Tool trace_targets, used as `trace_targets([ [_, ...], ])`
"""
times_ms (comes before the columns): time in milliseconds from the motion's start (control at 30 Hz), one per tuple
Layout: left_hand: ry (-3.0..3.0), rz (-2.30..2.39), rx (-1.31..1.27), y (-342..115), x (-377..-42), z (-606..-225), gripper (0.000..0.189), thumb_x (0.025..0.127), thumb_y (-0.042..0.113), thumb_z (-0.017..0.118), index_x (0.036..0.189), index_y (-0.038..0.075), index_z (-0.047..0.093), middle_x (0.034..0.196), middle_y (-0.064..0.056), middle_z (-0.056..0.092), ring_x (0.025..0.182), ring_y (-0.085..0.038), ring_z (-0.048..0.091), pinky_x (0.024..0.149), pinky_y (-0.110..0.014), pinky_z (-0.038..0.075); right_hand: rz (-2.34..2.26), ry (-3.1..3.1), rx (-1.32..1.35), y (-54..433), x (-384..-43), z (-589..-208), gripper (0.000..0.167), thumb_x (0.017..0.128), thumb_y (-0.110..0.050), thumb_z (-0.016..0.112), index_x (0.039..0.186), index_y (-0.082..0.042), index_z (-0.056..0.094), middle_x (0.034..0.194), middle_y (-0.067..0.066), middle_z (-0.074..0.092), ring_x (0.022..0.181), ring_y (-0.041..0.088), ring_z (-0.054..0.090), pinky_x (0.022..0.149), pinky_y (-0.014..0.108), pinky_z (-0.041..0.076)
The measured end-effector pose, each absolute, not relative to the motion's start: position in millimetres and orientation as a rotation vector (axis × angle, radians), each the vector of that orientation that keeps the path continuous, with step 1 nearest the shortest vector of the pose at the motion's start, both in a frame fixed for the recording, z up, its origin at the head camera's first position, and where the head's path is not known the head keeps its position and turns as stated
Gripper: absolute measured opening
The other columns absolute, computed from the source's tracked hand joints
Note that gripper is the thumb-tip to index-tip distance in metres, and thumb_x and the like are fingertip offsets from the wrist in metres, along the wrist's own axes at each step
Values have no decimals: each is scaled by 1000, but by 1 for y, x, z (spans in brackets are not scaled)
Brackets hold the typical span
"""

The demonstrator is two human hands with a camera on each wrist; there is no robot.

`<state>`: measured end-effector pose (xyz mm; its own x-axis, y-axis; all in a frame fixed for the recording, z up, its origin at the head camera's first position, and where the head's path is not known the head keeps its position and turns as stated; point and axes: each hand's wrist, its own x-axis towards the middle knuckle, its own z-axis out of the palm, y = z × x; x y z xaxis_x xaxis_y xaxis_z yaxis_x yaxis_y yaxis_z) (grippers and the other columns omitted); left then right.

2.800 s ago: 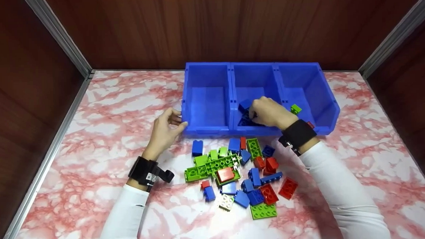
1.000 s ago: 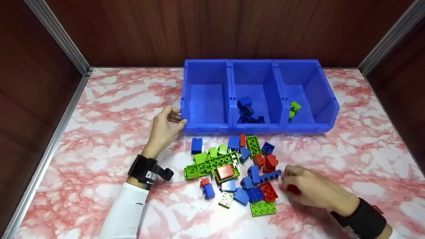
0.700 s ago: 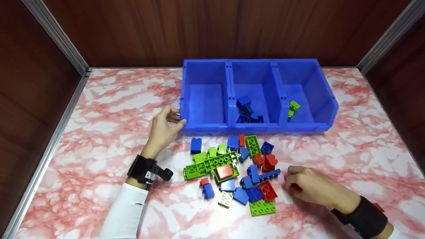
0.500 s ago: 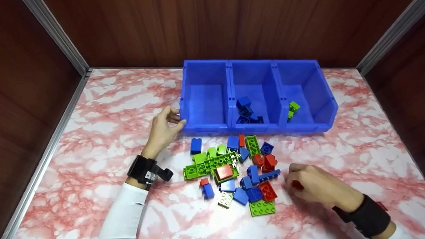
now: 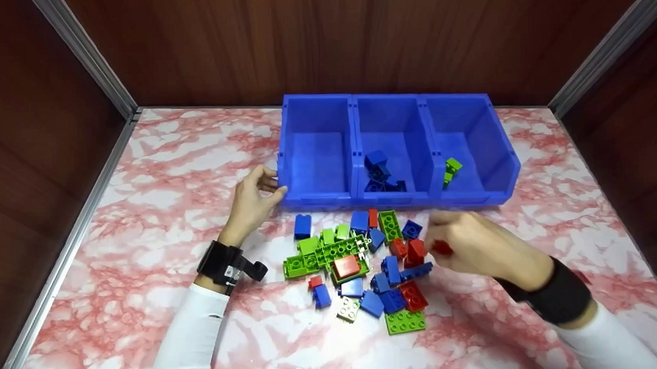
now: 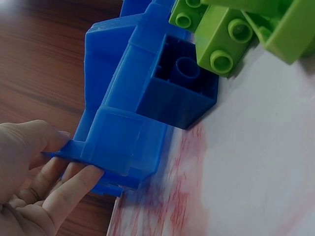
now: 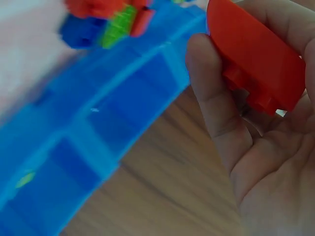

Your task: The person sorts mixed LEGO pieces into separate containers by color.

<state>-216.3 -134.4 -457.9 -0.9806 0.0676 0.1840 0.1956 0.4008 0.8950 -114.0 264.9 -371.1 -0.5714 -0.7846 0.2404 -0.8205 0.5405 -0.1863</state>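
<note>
My right hand [image 5: 470,245] holds a red building brick [image 7: 258,54] between thumb and fingers, above the right side of the brick pile. In the right wrist view the brick shows a smooth curved face and studs below. My left hand [image 5: 252,201] pinches the left front edge of the blue three-compartment bin [image 5: 354,151], its thumb on one side of the wall and fingers on the other. Several dark blue bricks [image 5: 378,166] lie in the middle compartment. Green bricks [image 5: 451,168] lie at the front of the right compartment; the left one shows only its bare floor.
A loose pile of green bricks [image 5: 339,251], blue bricks [image 5: 391,269] and red bricks [image 5: 413,296] spreads before the bin. One blue brick [image 5: 302,226] stands close to the bin's front. Wooden panels [image 5: 323,42] wall in the marbled table [image 5: 196,140].
My right hand left the middle compartment, came down right of the pile and took the red brick from the table. Now it has moved up toward the bin. My left hand stays put.
</note>
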Motion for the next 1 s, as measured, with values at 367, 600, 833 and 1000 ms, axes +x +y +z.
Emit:
trace_targets([
  [367, -2536, -1630, -241, -133, -216, -459, 26, 92, 4, 77, 114, 1, 63, 110, -20, 74, 99, -32, 72, 96, -44, 61, 422, -2691, 1450, 199, -170, -346, 10, 81, -1, 79, 82, -10, 76, 80, 4, 62, 68, 12, 62, 59, 23, 56],
  [600, -2543, -1642, -234, -134, -215, -460, 28, 92, 4, 76, 116, 0, 63, 111, -21, 73, 101, -32, 71, 97, -45, 61, 497, -2797, 1434, 154, -212, -346, 11, 84, 0, 74, 87, -8, 80, 87, 8, 71, 78, 18, 68, 66, 28, 61],
  [833, -2530, -1641, -237, -135, -216, -458, 27, 92, 3, 77, 115, 0, 63, 110, -21, 73, 100, -33, 70, 97, -46, 61, 472, -2912, 1395, 111, -254, -359, 18, 79, 6, 66, 76, -8, 78, 76, 9, 75, 61, 19, 64, 59, 31, 61],
  [1000, -2507, -1622, -262, -134, -217, -459, 25, 91, 2, 77, 112, -1, 63, 108, -22, 74, 98, -34, 72, 96, -47, 62, 353, -3028, 1287, 89, -278, -371, 14, 79, 1, 72, 84, -7, 82, 88, 10, 81, 77, 26, 75, 73, 36, 66],
])
